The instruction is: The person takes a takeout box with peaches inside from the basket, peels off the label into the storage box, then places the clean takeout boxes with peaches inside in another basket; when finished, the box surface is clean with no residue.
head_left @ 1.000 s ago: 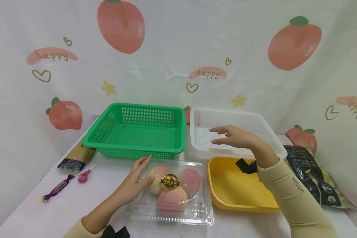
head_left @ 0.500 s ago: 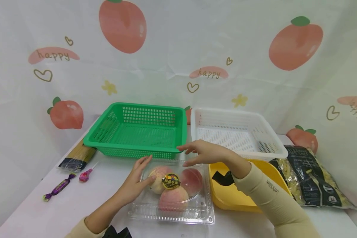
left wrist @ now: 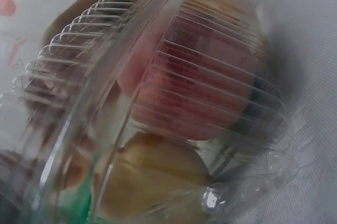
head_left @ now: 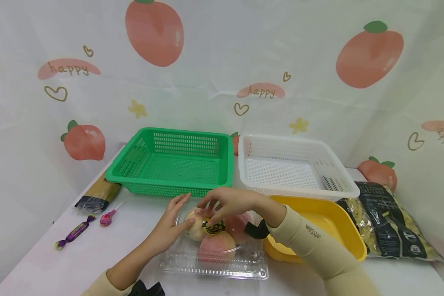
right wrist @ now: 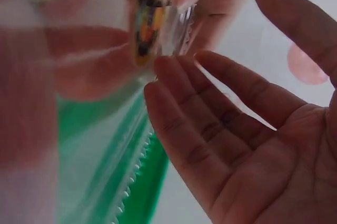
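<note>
On the white tabletop [head_left: 96, 259] nearest you sits one clear box [head_left: 214, 272] holding three peaches [head_left: 217, 246], your left hand [head_left: 172, 224] at its left edge with thumb and fingers spread wide, your right hand [head_left: 229, 201] above it, fingers loosely bent, thumb apart. Beside it you have one yellow tub [head_left: 325, 213], and leftward one wrapped candy [head_left: 76, 232], one lollipop [head_left: 106, 218] and one slim packet [head_left: 100, 193]. Beyond, one black bag [head_left: 388, 222] lies right, with two baskets, green [head_left: 177, 164] and white [head_left: 288, 168], before a peach-printed cloth [head_left: 207, 53].
</note>
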